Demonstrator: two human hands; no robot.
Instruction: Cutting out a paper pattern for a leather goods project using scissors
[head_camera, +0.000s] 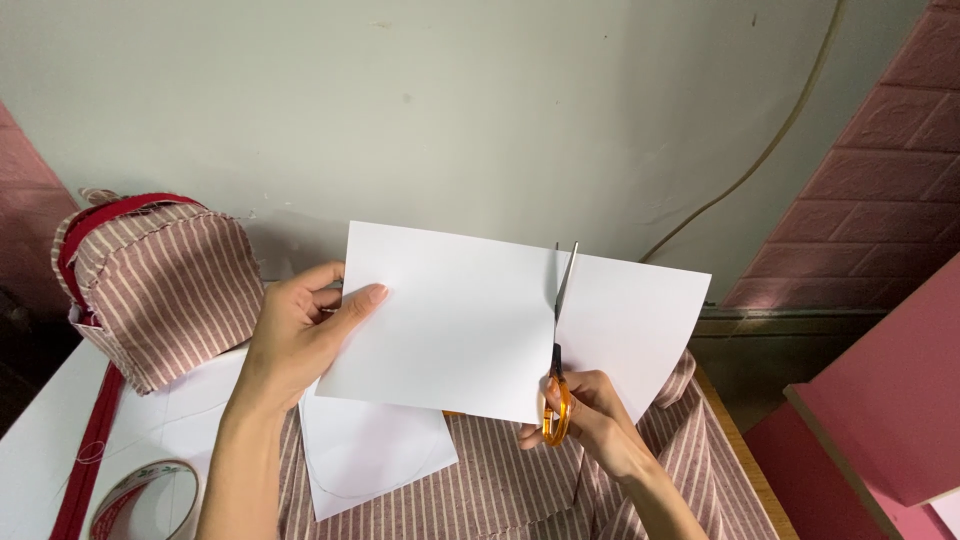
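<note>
A: Nearest the wearer, what did you log?

B: 1 roll of clear tape lay at the near left corner of the white table. A striped cloth covered the near middle, with 1 smaller white paper piece flat on it, a curved line drawn across it.

A: And the hands?

B: The right hand sat low, fingers closed through the orange handles of the scissors. The left hand was closed on the left edge of the white sheet, thumb on the front face, fingers behind.

A: The relation that mattered?

B: The sheet was held up off the table, tilted, its long axis running left to right. The blades pointed up and away from the right hand, across the short axis, about 2/3 of the way along toward the right. The cut line ran from the bottom edge almost to the top edge. The right hand was directly below the cut; the left hand was well apart from it, steadying the larger part.

A: Beyond that?

B: 1 striped fabric bag with red trim stood at far left. A pale wall behind, 1 cable hanging down it. Pink boards leaned at right.
</note>
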